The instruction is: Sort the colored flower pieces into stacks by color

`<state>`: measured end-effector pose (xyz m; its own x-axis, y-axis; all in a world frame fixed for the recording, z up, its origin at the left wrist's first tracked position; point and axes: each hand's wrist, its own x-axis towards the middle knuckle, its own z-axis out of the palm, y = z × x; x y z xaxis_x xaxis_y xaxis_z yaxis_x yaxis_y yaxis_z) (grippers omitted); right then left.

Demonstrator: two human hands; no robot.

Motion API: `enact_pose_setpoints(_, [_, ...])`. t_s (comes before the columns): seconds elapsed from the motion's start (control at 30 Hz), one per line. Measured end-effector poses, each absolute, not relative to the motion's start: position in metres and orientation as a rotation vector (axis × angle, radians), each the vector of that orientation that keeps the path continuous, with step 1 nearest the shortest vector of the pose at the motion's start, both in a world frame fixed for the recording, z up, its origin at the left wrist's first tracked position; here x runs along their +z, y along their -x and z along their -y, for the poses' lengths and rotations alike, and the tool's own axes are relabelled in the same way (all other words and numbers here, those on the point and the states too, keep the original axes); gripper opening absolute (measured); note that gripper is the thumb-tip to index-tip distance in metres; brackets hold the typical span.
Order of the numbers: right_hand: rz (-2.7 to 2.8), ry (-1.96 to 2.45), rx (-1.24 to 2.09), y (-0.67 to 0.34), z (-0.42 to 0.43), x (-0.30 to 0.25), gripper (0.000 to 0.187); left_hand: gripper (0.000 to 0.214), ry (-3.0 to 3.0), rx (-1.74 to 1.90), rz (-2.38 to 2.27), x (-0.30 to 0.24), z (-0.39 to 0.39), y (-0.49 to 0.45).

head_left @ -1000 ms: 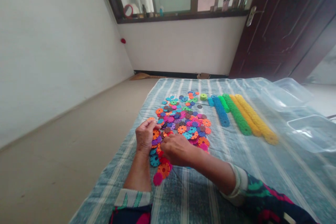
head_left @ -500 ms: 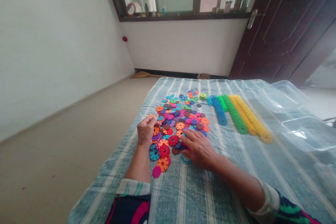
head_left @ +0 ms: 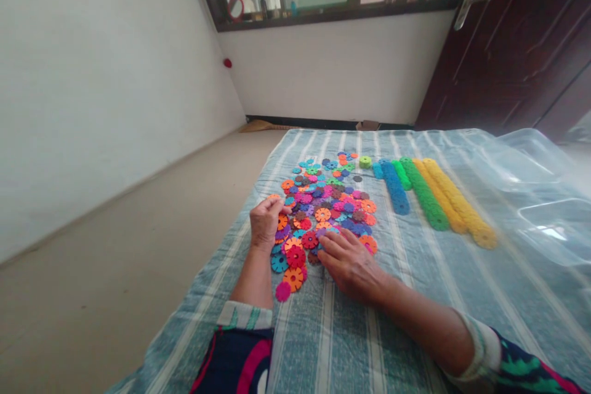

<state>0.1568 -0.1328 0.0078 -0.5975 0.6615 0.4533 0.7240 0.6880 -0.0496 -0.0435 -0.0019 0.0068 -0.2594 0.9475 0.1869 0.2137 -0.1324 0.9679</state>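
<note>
A pile of flat toothed plastic discs (head_left: 325, 209) in orange, red, blue, purple and pink lies on a blue-striped cloth (head_left: 415, 295). My left hand (head_left: 265, 221) rests at the pile's left edge, fingers curled and pinching an orange disc. My right hand (head_left: 348, 261) lies flat on the cloth at the pile's near edge, fingers stretched out and touching the discs. Right of the pile lie long rods of stacked discs: a blue one (head_left: 393, 188), a green one (head_left: 425, 200) and yellow ones (head_left: 455, 203).
Clear plastic tubs (head_left: 549, 221) stand on the cloth at the right. The cloth's left edge drops to a bare tan floor (head_left: 138, 240). Behind are a white wall, a window sill with small items (head_left: 332, 9) and a dark wooden door (head_left: 517, 43).
My right hand has moved from beside the left hand out to the right and opened flat on the cloth. The left hand has stayed put. The view has shifted slightly.
</note>
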Motion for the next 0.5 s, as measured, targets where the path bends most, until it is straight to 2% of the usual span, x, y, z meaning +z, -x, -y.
enact_pose_setpoints(0.5, [2.34, 1.387, -0.303, -0.1596, 0.128, 0.0093, 0.02, 0.021, -1.299, 1.448, -1.476, 0.0116, 0.0048, 0.0393])
